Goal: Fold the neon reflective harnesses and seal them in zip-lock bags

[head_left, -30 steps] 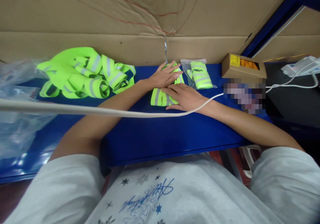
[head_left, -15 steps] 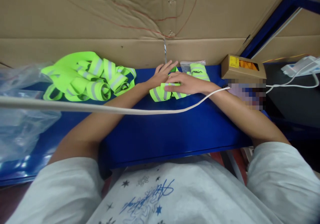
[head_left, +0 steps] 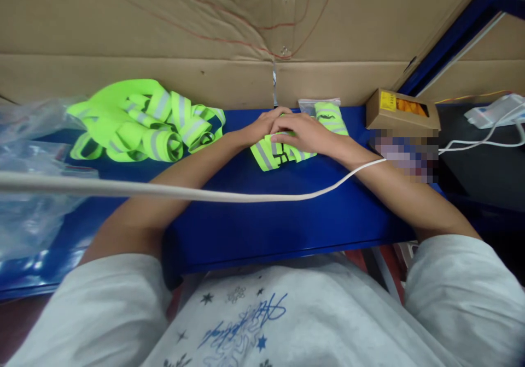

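Observation:
A folded neon yellow-green reflective strap (head_left: 266, 155) with grey bands and a black buckle or slider lies at the back of the blue table. Over it is my right hand (head_left: 302, 130), its thumb pressed along the near fold and its fingers curled around the far side. My left hand (head_left: 266, 124) grips the strap's far left side, fingers bent and partly covered by my right hand. Just beyond my right hand, a rolled reflective strap (head_left: 328, 116) lies in a clear zip bag (head_left: 307, 104). A loose heap of similar straps (head_left: 139, 121) sits to the left.
Clear plastic bags (head_left: 33, 203) cover the table's left end. A white cable (head_left: 229, 195) hangs across the view, over my forearms. At the right stand a small cardboard box (head_left: 404, 118) and a white power strip (head_left: 496, 112). A cardboard wall (head_left: 143, 22) rises behind the table.
My left hand's fingers, stretched out before, have bent in around the strap beside my right hand. The strap's near end has turned, showing its black part. The view has shifted slightly.

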Available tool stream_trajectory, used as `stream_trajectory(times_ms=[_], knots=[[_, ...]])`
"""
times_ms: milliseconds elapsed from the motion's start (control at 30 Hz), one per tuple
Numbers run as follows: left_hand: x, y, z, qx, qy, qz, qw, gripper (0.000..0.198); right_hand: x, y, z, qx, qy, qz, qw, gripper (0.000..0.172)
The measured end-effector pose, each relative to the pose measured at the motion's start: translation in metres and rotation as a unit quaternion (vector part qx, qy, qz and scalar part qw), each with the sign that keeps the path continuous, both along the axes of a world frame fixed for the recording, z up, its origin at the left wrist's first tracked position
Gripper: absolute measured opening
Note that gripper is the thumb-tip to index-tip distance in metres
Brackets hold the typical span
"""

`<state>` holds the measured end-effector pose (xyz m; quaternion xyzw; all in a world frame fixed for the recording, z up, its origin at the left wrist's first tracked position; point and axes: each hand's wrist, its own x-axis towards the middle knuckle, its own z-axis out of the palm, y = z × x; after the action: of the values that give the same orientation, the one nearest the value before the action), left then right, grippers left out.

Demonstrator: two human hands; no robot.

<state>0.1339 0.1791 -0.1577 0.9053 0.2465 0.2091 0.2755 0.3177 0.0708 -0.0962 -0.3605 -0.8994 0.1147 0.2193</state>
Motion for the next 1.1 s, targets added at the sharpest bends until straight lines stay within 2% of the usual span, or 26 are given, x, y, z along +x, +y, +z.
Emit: stream_trajectory(times_ms=[100, 200, 267, 333, 433, 533, 667, 733, 867, 967, 1033, 1100], knots=[[-0.007, -0.004, 0.009, 0.014, 0.004, -0.031, 0.999, 0.053, -0.006, -0.025, -0.009, 0.098, -0.08, -0.064, 0.99, 0.034], [-0.011, -0.006, 0.017, 0.02, 0.019, -0.059, 0.998, 0.058, -0.003, -0.041, -0.015, 0.114, -0.09, 0.014, 0.989, 0.046], [-0.013, -0.009, 0.019, 0.024, 0.01, -0.064, 0.998, 0.061, 0.004, -0.045, -0.017, 0.111, -0.086, 0.08, 0.987, 0.061], [-0.013, -0.01, 0.019, 0.02, -0.006, -0.061, 0.998, 0.06, 0.011, -0.044, -0.016, 0.107, -0.089, 0.107, 0.984, 0.073], [-0.011, -0.01, 0.017, 0.002, -0.03, -0.049, 0.998, 0.053, 0.015, -0.041, -0.016, 0.095, -0.098, 0.081, 0.987, 0.064], [-0.009, -0.008, 0.015, -0.026, -0.058, -0.035, 0.997, 0.051, 0.012, -0.037, -0.013, 0.074, -0.098, 0.025, 0.992, 0.058], [-0.009, -0.007, 0.016, -0.093, -0.091, -0.012, 0.991, 0.055, 0.006, -0.026, 0.003, 0.02, -0.096, -0.042, 0.994, 0.054], [-0.011, -0.008, 0.017, -0.133, -0.1, 0.002, 0.986, 0.056, 0.004, -0.014, 0.014, -0.032, -0.085, -0.045, 0.995, 0.053], [-0.017, -0.008, 0.024, -0.208, -0.097, 0.02, 0.973, 0.052, -0.002, 0.013, 0.025, -0.116, -0.06, -0.001, 0.991, 0.058], [-0.02, -0.004, 0.029, -0.243, -0.086, 0.025, 0.966, 0.05, -0.006, 0.024, 0.022, -0.1, -0.048, 0.002, 0.994, 0.052], [-0.021, -0.002, 0.034, -0.258, -0.08, 0.021, 0.963, 0.049, -0.008, 0.024, 0.018, -0.069, -0.016, -0.028, 0.997, 0.044], [-0.023, -0.002, 0.043, -0.275, -0.072, 0.01, 0.959, 0.047, -0.01, 0.021, 0.014, -0.055, 0.019, -0.071, 0.996, 0.045]])
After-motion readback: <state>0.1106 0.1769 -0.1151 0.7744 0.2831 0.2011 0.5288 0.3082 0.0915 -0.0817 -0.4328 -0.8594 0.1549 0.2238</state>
